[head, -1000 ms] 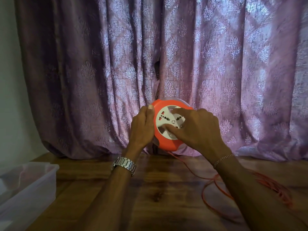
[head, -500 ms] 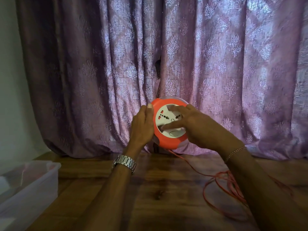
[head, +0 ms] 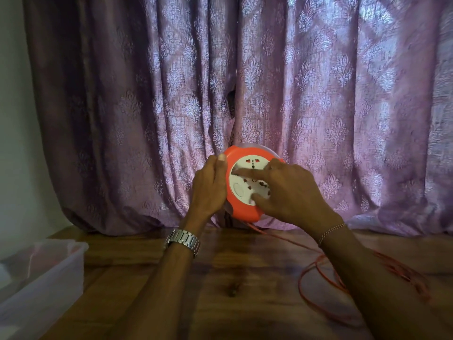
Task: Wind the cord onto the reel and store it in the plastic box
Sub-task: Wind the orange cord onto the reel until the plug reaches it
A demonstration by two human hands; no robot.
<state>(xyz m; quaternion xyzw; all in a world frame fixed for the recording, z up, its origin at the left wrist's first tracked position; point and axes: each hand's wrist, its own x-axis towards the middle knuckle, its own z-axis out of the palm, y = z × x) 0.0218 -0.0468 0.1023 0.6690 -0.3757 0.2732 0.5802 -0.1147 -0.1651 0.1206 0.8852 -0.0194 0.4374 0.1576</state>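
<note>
Head view: a round orange plastic cord reel [head: 245,209] with a white socket face is held up on edge above a brown wooden floor [head: 232,290], in front of a purple patterned curtain [head: 318,94]. The left hand [head: 208,190] grips the reel's left rim, fingers curled behind the rim and thumb lying along its front edge; a silver metal watch [head: 182,240] sits on that wrist. The right hand [head: 291,192] rests on the white socket face, its forefinger stretched leftward across the upper part of the face and its thumb pressed on the lower part, the other fingers bent loosely; a thin chain bracelet [head: 331,231] circles that wrist. A thin orange cord [head: 304,285] runs from the bottom of the reel down to the floor and lies in loose loops at the right, partly hidden by the right forearm. A translucent plastic box [head: 61,273] stands open on the floor at the far left, well apart from the reel.
</note>
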